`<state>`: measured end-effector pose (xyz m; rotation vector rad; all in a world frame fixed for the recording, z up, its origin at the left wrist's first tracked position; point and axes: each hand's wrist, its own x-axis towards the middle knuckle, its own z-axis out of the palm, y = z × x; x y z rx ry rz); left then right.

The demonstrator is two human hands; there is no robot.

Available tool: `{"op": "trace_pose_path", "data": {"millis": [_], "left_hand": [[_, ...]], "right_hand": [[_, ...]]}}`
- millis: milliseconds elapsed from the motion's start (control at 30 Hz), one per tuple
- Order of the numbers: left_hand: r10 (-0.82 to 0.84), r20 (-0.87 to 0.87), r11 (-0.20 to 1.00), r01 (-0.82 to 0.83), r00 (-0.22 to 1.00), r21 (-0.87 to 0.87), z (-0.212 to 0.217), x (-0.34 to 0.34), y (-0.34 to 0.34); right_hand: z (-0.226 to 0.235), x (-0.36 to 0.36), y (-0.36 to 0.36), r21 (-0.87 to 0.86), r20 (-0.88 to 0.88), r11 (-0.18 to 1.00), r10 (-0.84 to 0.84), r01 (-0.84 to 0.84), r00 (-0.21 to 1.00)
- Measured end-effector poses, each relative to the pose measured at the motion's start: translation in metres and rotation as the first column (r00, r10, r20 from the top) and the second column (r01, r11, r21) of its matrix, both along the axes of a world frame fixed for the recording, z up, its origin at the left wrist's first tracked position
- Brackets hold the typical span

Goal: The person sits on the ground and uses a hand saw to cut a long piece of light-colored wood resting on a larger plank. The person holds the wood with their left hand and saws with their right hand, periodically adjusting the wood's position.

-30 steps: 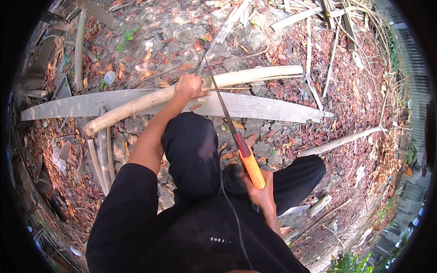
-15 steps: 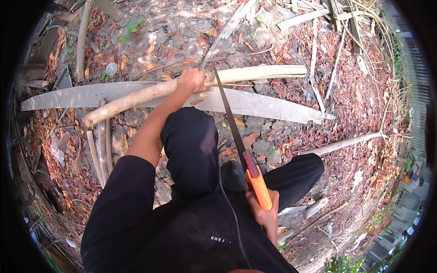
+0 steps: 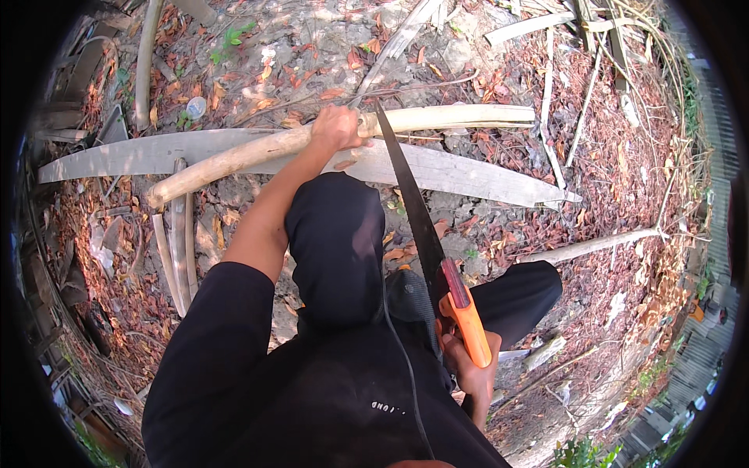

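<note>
My left hand [image 3: 337, 128] is wrapped round a pale, barkless wooden pole [image 3: 242, 164] near its middle. The pole lies across a long grey board [image 3: 460, 173] on the ground. My right hand [image 3: 471, 366] grips the orange handle of a hand saw [image 3: 416, 199], low beside my bent knee. Its dark, tapering blade points away from me, with the tip at the pole just right of my left hand. Whether the teeth are in the wood cannot be made out.
Several thin sticks [image 3: 178, 242] lie under the pole's left end. A branch [image 3: 593, 246] lies at the right, and scrap wood strips [image 3: 529, 27] are at the far right. Dry leaves cover the cracked soil. A corrugated metal sheet [image 3: 706, 312] borders the right side.
My right hand and the saw handle have shifted slightly right and toward me. The blade now shows more of its flat side. My left hand keeps its hold on the pole.
</note>
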<state>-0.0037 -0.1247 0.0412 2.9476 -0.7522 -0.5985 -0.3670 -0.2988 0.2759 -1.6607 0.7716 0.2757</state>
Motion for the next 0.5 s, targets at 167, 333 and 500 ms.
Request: {"op": "trace_pose_path", "data": {"millis": [167,333,500], "left_hand": [[-0.006,0.001,0.999,0.006,1.000,-0.040,-0.005,0.004,0.003],[-0.010,0.016,1.000,0.010,1.000,0.004,0.001,0.000,-0.003],[-0.023,0.003,1.000,0.023,1.000,-0.002,0.003,0.001,-0.007]], "right_hand": [[-0.057,0.077,0.010,-0.256,0.074,0.946,0.226,-0.200,0.971],[-0.013,-0.021,-0.004,0.013,0.039,1.000,-0.009,0.008,0.999],[-0.023,0.018,-0.007,0.077,0.000,0.997,-0.026,0.026,1.000]]}}
